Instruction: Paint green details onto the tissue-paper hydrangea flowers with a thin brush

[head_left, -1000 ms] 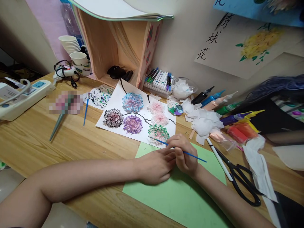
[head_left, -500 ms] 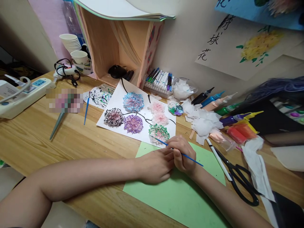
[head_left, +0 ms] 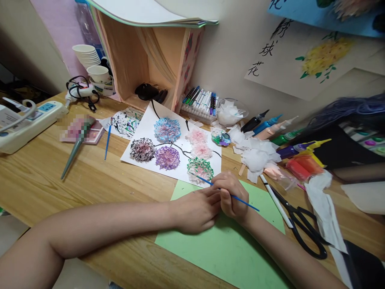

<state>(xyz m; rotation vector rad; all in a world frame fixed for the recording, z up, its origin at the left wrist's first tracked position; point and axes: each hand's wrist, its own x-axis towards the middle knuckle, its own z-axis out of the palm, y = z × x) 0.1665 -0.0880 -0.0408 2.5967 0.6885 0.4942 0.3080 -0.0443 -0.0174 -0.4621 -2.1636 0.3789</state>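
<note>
A home craft corner: a wooden bench [head_left: 45, 176] pushed against a wall, crowded with a tray of markers [head_left: 201, 105], paint bottles [head_left: 270, 128], scissors [head_left: 303, 224], stacked paper cups [head_left: 87, 56] and a power strip [head_left: 30, 120]. Flower paintings [head_left: 303, 64] with brushed characters lean on the wall.

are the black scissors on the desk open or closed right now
Closed, or nearly. The black scissors lie flat on the desk, blades together toward the white pen, handle loops side by side.

black scissors [head_left: 303, 226], marker set [head_left: 201, 102], paper cups [head_left: 87, 56], power strip [head_left: 28, 122]
</note>
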